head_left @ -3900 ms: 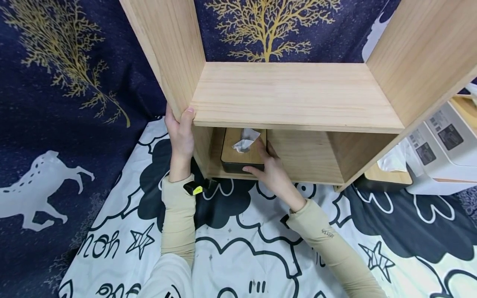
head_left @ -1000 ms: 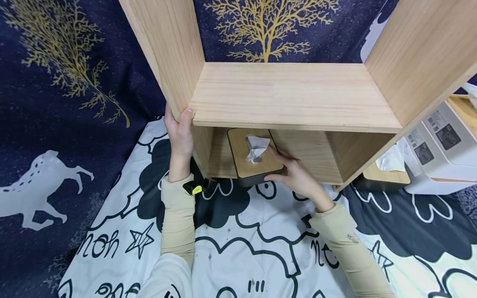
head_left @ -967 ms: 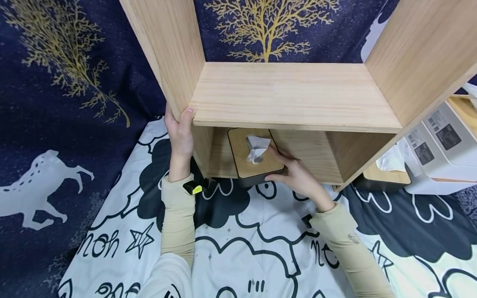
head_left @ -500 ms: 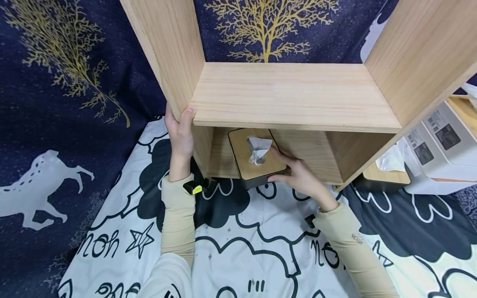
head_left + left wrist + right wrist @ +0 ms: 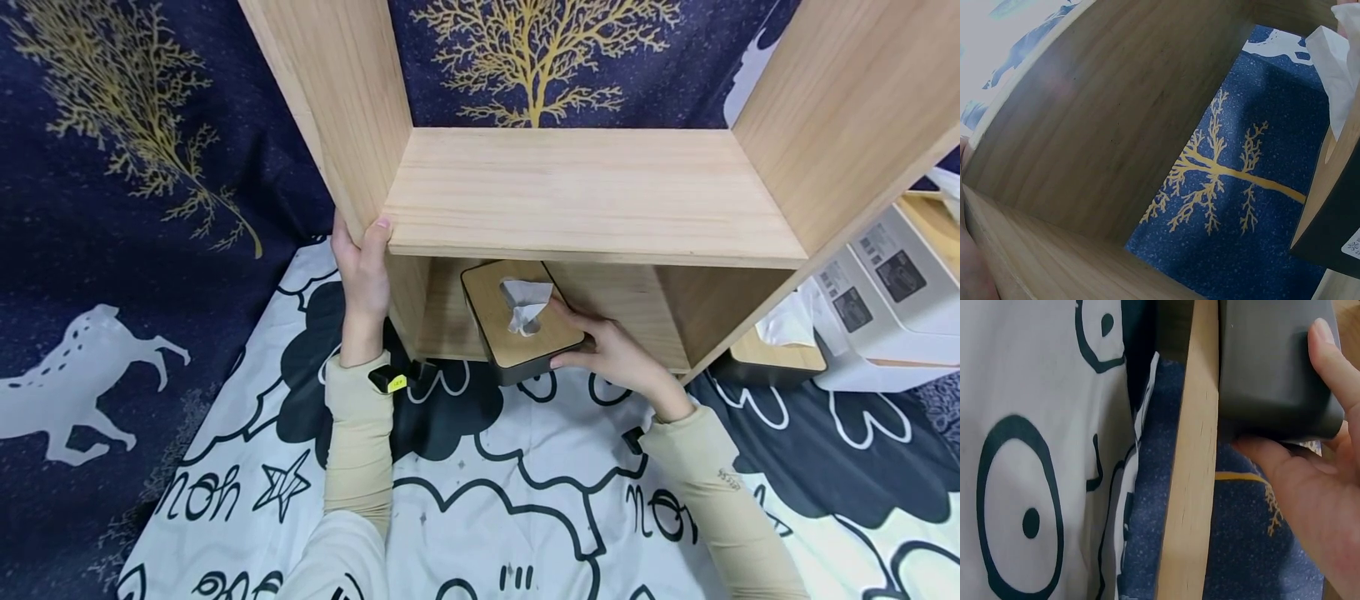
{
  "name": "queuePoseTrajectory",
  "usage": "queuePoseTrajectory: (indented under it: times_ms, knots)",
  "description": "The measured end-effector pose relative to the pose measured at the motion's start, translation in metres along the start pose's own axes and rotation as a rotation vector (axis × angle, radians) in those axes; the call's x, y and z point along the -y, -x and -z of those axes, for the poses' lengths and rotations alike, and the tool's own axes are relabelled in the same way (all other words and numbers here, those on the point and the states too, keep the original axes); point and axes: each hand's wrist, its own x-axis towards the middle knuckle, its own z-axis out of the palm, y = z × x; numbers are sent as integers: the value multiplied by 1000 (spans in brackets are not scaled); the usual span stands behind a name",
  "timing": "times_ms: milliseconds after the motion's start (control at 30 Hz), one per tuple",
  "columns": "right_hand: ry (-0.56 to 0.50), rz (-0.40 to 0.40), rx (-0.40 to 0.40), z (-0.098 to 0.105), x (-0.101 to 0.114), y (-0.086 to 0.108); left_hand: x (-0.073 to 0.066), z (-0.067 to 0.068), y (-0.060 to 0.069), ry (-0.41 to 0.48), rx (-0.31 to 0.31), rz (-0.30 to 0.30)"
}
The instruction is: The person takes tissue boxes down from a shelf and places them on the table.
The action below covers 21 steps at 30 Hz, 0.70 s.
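Note:
My left hand [image 5: 363,271] grips the left upright of the pale wooden shelf unit [image 5: 592,196], its thumb lying over the front edge by the middle board. Under that board, in the lower compartment, sits a tissue box [image 5: 495,321] with black sides, a wood-coloured lid and a white tissue [image 5: 527,304] poking out. It stands askew, and its near corner juts past the front edge of the bottom board. My right hand [image 5: 611,354] holds the box by its right side; the right wrist view shows fingers [image 5: 1335,365] against its dark wall. The box's far end is hidden by the middle board.
Right of the shelf unit, a second tissue box [image 5: 780,358] stands on the black-and-white cloth [image 5: 510,500], beside white boxes [image 5: 892,283] with printed labels. A dark blue hanging with golden trees [image 5: 536,58] covers the back and left.
The tissue box has come from the compartment's left end rightward and toward me, turning askew. My right hand has moved along with it. The left hand has stayed on the upright.

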Motion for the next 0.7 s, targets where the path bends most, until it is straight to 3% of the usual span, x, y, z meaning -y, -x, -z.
queuePoseTrajectory:
  times_ms: [333,700]
  knots:
    - [111,-4,-40,-3,0,4,0,0,0,-7,-4,-3]
    - [203,-69,-244,-28,23,-2,2,0,0,1,-9,-7]
